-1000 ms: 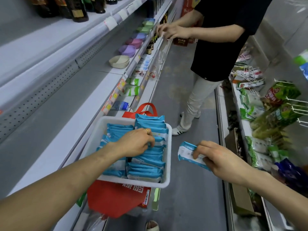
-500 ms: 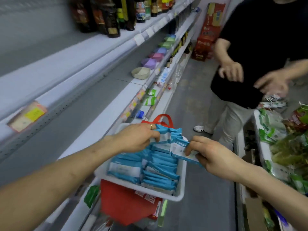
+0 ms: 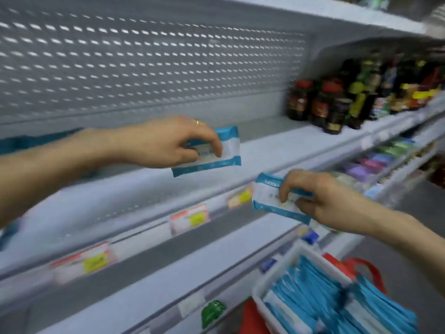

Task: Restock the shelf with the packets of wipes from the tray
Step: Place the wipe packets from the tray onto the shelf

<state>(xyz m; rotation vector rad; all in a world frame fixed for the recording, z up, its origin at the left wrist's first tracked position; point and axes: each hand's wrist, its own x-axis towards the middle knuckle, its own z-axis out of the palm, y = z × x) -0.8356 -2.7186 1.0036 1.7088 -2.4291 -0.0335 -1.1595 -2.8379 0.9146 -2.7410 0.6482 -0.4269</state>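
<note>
Head view: left hand (image 3: 168, 143) pinches one packet of wipes (image 3: 216, 150) over the bare stretch of shelf (image 3: 265, 145), fingers on top, thumb below. Right hand (image 3: 320, 196) clamps a second packet (image 3: 269, 201) lower, out in front of the shelf edge near the price tags (image 3: 190, 219). Tray (image 3: 277, 273) sits near right, still packed with blue packets; red bag (image 3: 361, 266) beneath it.

Risks:
- Right-hand packet isn't over the shelf yet; letting go now drops it to the lower shelf or the floor.
- Packets are soft and slick, so they could flop or slide off if set too near the lip.
- Reach too far right and a hand clips the bottles (image 3: 320, 104).
- Frame is motion-blurred, so grip depth is probably shallow, but I can't confirm.
- Tray looks perched on the bag; a knock might tip it.
</note>
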